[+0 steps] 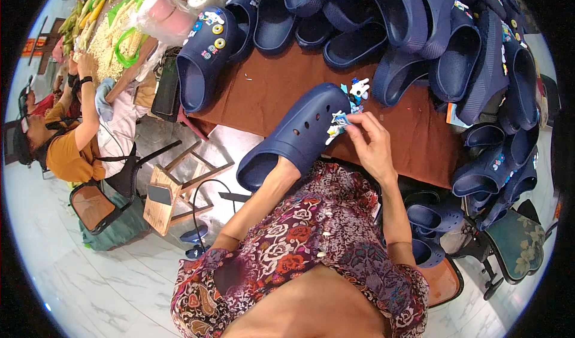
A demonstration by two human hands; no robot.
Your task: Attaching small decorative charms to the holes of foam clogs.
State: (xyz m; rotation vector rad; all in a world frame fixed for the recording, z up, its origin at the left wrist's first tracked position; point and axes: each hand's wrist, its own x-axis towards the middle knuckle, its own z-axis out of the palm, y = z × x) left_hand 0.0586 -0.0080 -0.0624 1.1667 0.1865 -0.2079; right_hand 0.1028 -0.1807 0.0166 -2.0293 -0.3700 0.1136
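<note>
A navy clog [290, 125] with a row of round holes sits tilted over the table's near edge, its toe toward the upper right. My left hand [287, 169] reaches through its opening and holds it from within; the fingers are hidden inside. Beside the toe, my right hand [374, 146] pinches a small blue-and-white shoe charm [340, 119] between thumb and fingertips, close to the clog's holes. Loose white and blue charms [358, 91] lie on the brown cloth [281, 80] just past the toe.
Many navy clogs [275, 23] are piled along the back and right. A clog with charms fitted [206, 56] stands at left. Further left are a wooden stool [160, 200] with a phone [159, 194] and a person in a mustard top [75, 152] near corn cobs. A chair [515, 245] stands at right.
</note>
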